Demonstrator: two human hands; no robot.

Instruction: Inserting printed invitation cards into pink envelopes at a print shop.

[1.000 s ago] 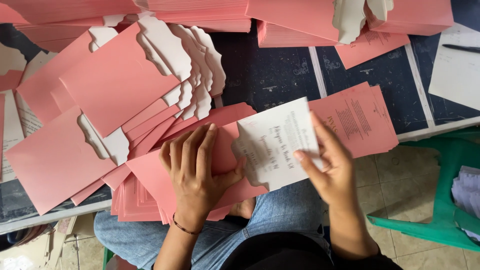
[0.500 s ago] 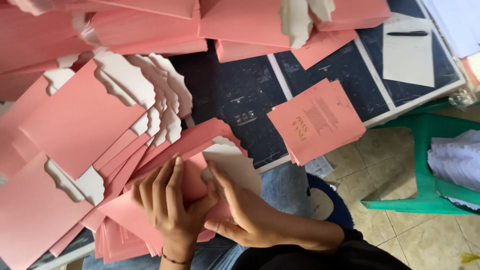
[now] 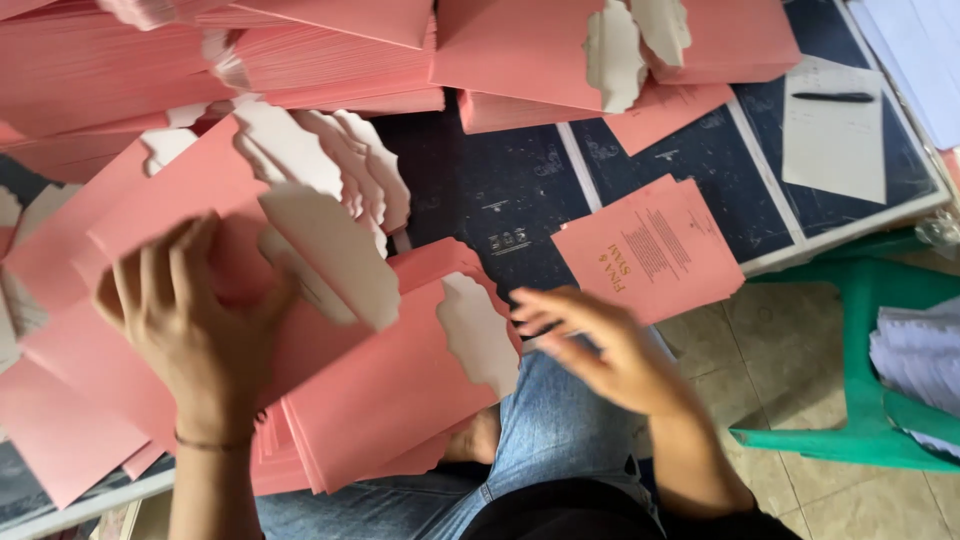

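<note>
A: Since the earlier frame, both hands have parted: the left hand (image 3: 195, 330) now lies flat, fingers spread, on a pink envelope (image 3: 190, 200) at the left, while the right hand (image 3: 600, 345) has swung out to the right, off the stack.

B: Does the right hand hold anything?

A: No; it is open, fingers loosely spread and blurred, hovering just near of a printed pink card (image 3: 650, 250) on the dark worktop (image 3: 500, 190).

B: Where is the work itself?

A: A stack of envelopes (image 3: 390, 400), cream flaps open, rests on the lap over the jeans (image 3: 560, 440). More lie fanned at the left and piled along the far edge.

B: Which step is this?

A: Seemingly one filled envelope is being set aside as the next card is fetched. That next move would call for pinching a single card cleanly and aligning it with an open flap.
</note>
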